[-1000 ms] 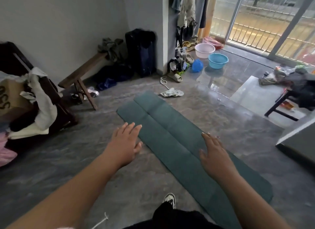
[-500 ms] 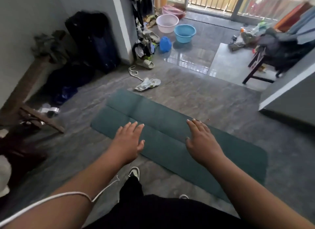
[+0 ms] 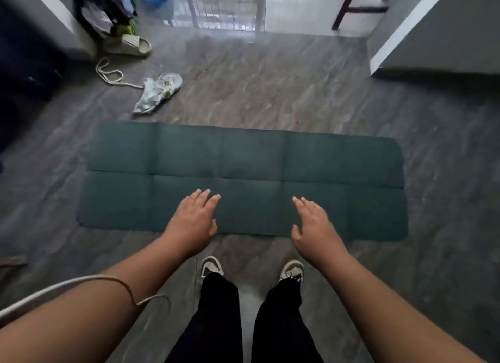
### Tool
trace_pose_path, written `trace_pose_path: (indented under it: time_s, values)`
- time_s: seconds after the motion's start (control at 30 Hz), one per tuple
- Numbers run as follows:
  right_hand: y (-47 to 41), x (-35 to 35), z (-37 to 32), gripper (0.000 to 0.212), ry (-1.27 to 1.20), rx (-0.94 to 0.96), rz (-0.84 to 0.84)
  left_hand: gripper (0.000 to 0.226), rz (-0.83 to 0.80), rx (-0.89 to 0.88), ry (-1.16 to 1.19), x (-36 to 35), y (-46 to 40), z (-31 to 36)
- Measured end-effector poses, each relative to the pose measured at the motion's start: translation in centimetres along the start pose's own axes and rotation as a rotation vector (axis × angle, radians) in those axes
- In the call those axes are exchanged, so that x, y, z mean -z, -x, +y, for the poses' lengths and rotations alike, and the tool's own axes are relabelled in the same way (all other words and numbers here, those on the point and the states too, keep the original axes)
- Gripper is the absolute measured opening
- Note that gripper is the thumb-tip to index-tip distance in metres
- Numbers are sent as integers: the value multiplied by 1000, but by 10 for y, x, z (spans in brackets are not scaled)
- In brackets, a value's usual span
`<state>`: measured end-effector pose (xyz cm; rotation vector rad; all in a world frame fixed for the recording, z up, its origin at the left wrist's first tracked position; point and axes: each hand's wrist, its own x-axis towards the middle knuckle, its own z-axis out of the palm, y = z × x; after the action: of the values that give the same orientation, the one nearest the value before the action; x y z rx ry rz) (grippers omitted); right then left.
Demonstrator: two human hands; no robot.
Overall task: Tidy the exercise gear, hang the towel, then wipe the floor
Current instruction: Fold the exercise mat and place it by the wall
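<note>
A dark green exercise mat (image 3: 243,157) lies flat on the grey floor, spread sideways in front of my feet, with fold creases across it. My left hand (image 3: 193,222) hovers over the mat's near edge with fingers straight and holds nothing. My right hand (image 3: 315,227) reaches out beside it over the same edge, fingers also straight and empty. Whether either hand touches the mat I cannot tell. A white crumpled cloth (image 3: 158,91) with a rope (image 3: 108,74) lies on the floor beyond the mat's far left corner.
A beige slipper (image 3: 132,45) and a pile of clothes (image 3: 108,11) sit by the wall corner at far left. A dark stool leg (image 3: 345,8) stands at the back. A grey wall edge (image 3: 400,35) juts in at the right. My shoes (image 3: 212,266) stand just short of the mat.
The view has tilted down and turned, so the mat now lies square across my front. Both hands have come lower toward its near edge, still open.
</note>
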<state>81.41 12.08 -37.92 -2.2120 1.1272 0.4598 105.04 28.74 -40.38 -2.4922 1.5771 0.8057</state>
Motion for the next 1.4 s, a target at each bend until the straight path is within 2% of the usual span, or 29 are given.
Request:
trace_pose_path:
  time_s: [0.13, 0.27, 0.37, 0.57, 0.63, 0.77, 0.93, 1.07, 1.2, 1.3, 1.4]
  values:
    - [-94, -110, 69, 68, 43, -6, -36, 67, -52, -84, -23, -138, -93, -21]
    - [-195, -240, 145, 72, 200, 97, -116, 72, -151, -167, -107, -294, -179, -42]
    - [-263, -327, 190, 76, 317, 208, -167, 73, -141, -272, -155, -389, -237, -58]
    - [-343, -452, 251, 93, 569, 493, -182, 87, -174, -398, -278, -515, -309, -82]
    - [-352, -477, 264, 103, 617, 516, -202, 93, -219, -430, -299, -542, -314, -86]
    - [-361, -495, 278, 110, 680, 518, -246, 94, -312, -502, -366, -564, -315, -95]
    - [-355, -488, 261, 96, 704, 478, -278, 90, -336, -399, -312, -548, -313, -84]
    - [-353, -492, 258, 109, 770, 470, -307, 89, -389, -436, -334, -557, -308, -79]
    - [-351, -487, 258, 89, 781, 493, -322, 88, -378, -451, -339, -549, -314, -81]
    - [-340, -469, 251, 73, 706, 449, -336, 88, -323, -421, -258, -532, -308, -80]
    - [-334, -453, 245, 70, 625, 486, -150, 89, -255, -431, -219, -514, -298, -74]
